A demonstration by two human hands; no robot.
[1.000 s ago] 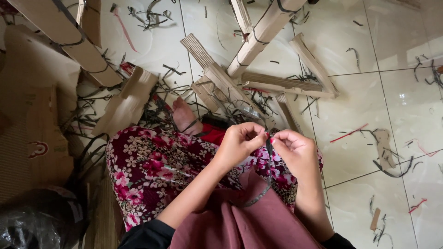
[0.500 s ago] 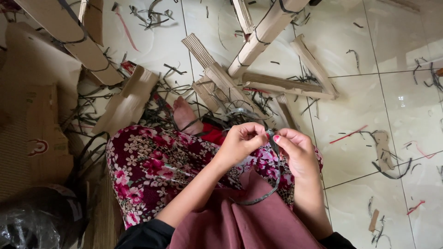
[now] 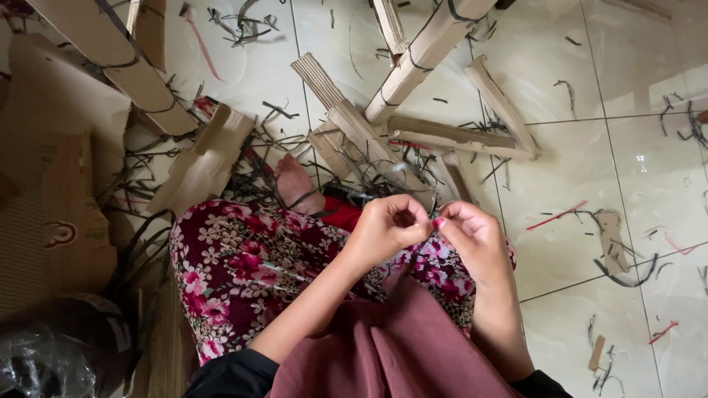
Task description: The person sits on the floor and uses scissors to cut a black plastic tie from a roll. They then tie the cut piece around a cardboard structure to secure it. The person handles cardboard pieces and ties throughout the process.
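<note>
I sit on a tiled floor with a floral-patterned garment over my knees point(image 3: 243, 273) and a mauve cloth point(image 3: 398, 346) in my lap. My left hand point(image 3: 387, 228) and my right hand point(image 3: 472, 236) meet fingertip to fingertip above my lap. Both pinch a thin dark strip point(image 3: 431, 221) between them; most of it is hidden by the fingers. A bare foot point(image 3: 295, 184) shows just beyond my knee.
Folded cardboard strips point(image 3: 420, 55) and flat cardboard pieces point(image 3: 206, 155) lie scattered ahead. Several thin dark strips point(image 3: 243, 22) and red slivers point(image 3: 557, 216) litter the tiles. Large cardboard sheets point(image 3: 51, 184) lie at left, with a dark plastic bag point(image 3: 44, 361) at bottom left.
My hands have stayed together above my lap with small finger movements. The loop of dark strip that hung below them is no longer seen.
</note>
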